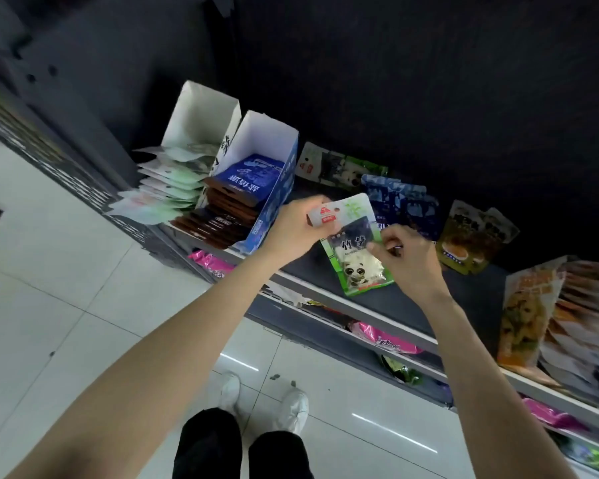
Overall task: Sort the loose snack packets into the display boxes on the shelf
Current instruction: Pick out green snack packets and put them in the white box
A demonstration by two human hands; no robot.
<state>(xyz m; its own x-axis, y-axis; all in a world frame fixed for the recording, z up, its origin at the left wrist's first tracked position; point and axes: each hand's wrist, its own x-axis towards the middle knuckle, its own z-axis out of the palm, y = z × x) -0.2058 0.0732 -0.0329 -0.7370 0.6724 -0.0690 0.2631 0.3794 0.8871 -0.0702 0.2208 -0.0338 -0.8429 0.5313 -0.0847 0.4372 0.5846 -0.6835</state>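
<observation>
Both hands, left hand (298, 223) and right hand (403, 259), pinch a green panda packet (355, 250) above the shelf (360, 307); it should probably slide upright into the white display box (201, 112) holding matching packets.

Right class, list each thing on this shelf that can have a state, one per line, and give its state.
Panda packet: held by both hands above the shelf.
Left hand: gripping the packet's top.
Right hand: pinching its right edge.
Blue display box: open, holding brown packets.
White display box: open, holding pale green packets.
Blue packets: loose on the shelf.
</observation>
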